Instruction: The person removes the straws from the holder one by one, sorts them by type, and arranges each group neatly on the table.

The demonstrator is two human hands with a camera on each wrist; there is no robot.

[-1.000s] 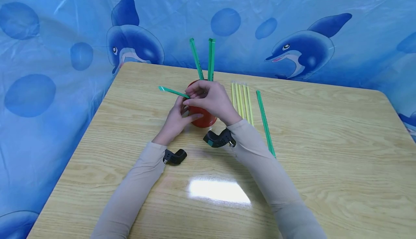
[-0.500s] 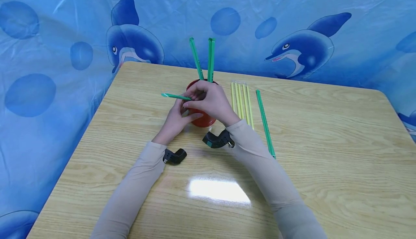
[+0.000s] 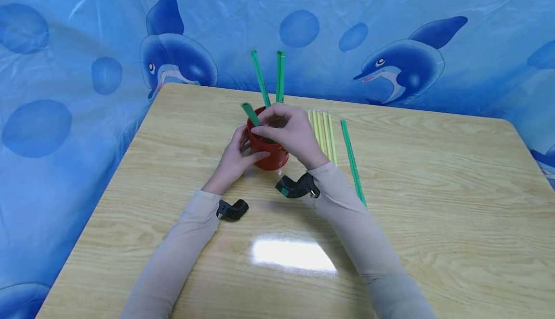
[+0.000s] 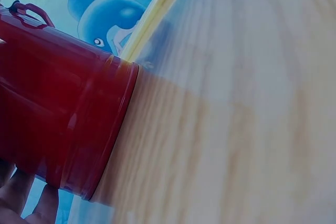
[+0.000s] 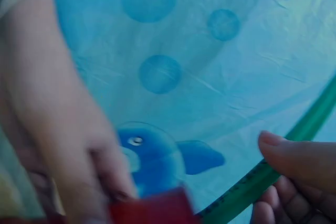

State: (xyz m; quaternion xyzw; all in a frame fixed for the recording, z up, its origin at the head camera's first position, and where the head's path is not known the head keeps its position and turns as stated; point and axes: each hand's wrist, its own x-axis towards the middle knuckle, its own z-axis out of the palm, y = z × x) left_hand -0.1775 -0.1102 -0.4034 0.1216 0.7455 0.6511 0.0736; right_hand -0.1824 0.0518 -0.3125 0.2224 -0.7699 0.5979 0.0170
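Note:
A small red bucket stands on the table. My left hand holds it from the left, thumb across its front and fingers around the far side. Over the rim, my right hand pinches a green straw with dark print along it. This straw leans up to the left; its lower end runs down toward the bucket's mouth, partly hidden by the hand. In the right wrist view the thumb presses the straw against curled fingers. Other green straws stand upright at the bucket's back.
Right of the bucket lie several yellow straws side by side, apparently in clear wrapping. Beyond them a single green straw lies on the wooden table. A blue dolphin-print sheet hangs behind the table.
The held green straw has swung from lying nearly level, pointing left, to a steep upward lean over the bucket. My right hand has shifted slightly right; my left hand stays on the bucket.

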